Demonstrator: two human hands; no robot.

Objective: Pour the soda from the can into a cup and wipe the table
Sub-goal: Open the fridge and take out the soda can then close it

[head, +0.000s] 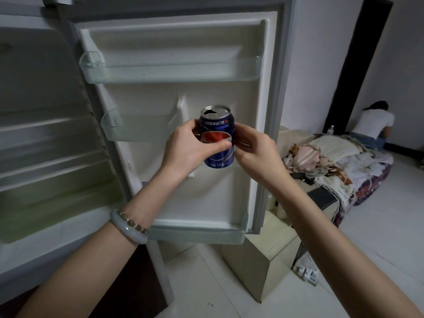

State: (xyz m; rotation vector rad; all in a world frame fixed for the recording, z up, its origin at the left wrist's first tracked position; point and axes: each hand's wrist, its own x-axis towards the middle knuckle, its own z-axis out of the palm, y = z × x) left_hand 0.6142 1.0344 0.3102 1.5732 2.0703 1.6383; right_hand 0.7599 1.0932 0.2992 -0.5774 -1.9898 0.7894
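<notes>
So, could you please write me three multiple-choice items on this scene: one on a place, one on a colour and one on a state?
1. Where is the can?
A. on the floor
B. held up before the open fridge door
C. on the top door shelf

2. What is the can's main colour?
A. green
B. yellow
C. blue

3. What state is the can's top in?
A. opened
B. sealed
C. covered by a cap

Answers:
1 B, as the left hand and the right hand both hold it in front of the door's inner side.
2 C, as its wall is dark blue with a red and white logo.
3 A, as a dark hole shows in the top.
</notes>
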